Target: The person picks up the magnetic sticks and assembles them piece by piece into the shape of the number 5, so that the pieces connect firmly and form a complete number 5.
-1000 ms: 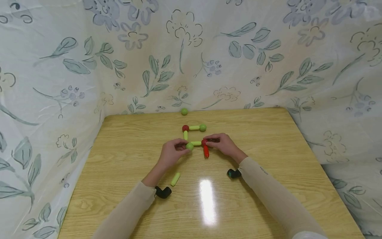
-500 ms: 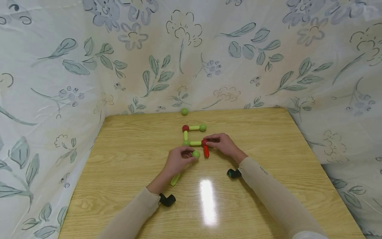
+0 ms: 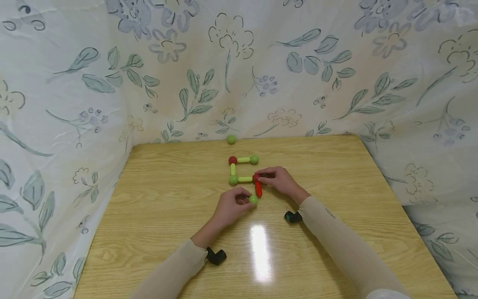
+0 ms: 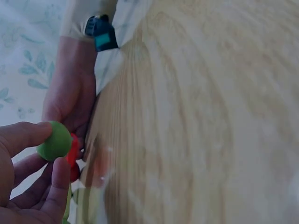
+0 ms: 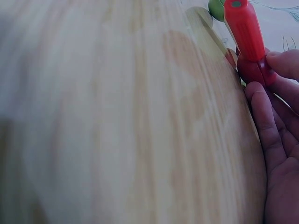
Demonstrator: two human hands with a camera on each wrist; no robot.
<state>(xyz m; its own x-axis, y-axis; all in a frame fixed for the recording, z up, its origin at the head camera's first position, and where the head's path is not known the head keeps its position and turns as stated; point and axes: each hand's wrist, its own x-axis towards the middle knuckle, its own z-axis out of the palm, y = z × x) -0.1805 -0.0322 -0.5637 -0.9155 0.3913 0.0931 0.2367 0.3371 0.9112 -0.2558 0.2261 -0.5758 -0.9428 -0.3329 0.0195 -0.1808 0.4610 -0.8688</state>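
Observation:
My left hand (image 3: 233, 206) pinches a green ball (image 3: 253, 200) between thumb and fingertips, just in front of the free end of a red rod (image 3: 259, 189). In the left wrist view that green ball (image 4: 55, 141) partly hides the red rod (image 4: 73, 148). My right hand (image 3: 279, 181) holds the red ball (image 3: 255, 178) at the rod's far end. The right wrist view shows the red rod (image 5: 246, 32) angled up from the red ball (image 5: 251, 70), its free end bare. A yellow-green rod (image 3: 245, 180) joins the red ball to a green corner ball (image 3: 233, 180).
From the corner, another yellow-green rod (image 3: 233, 170) leads back to a red ball (image 3: 232, 160), then a rod (image 3: 244, 160) and green ball (image 3: 254, 159). A loose green ball (image 3: 231, 139) lies at the table's (image 3: 164, 174) back edge, before a floral cloth (image 3: 239, 83).
My left hand has carried the green ball from beside the corner ball, rightward and nearer, to the red rod's end. Its arm now hides the loose yellow-green rod. My right hand stays put.

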